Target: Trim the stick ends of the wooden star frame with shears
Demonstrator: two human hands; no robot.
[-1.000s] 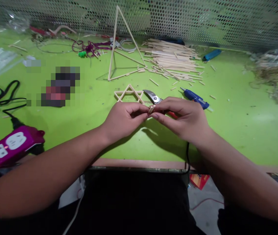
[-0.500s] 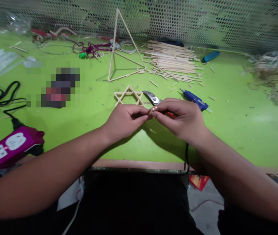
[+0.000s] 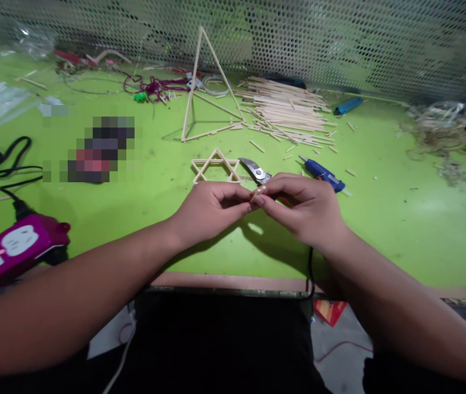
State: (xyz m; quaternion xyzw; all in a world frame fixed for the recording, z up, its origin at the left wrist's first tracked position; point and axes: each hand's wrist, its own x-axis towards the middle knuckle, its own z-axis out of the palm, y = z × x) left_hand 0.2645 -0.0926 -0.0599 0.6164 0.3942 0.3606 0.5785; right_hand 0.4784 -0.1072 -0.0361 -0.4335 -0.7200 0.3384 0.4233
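Note:
My left hand [image 3: 208, 210] and my right hand [image 3: 302, 208] meet above the green table [image 3: 401, 219], fingertips pinched together on a few short wooden sticks [image 3: 258, 192]. Both hands are closed on them. Just behind my hands lie a flat star made of sticks [image 3: 215, 165], cutting pliers [image 3: 255, 171] with red handles partly hidden by my right hand, and a blue glue gun [image 3: 323, 174].
A tall stick pyramid [image 3: 210, 87] stands farther back, beside a pile of long sticks [image 3: 286, 106]. A magenta power strip [image 3: 13, 249] and black cables [image 3: 3, 158] lie at left. Purple cord [image 3: 155, 85] and a blue tool [image 3: 348, 105] lie near the mesh wall [image 3: 339, 38].
My hands have stayed pinched on the sticks, shifting only slightly; the view has tilted a little, so everything sits lower in the picture.

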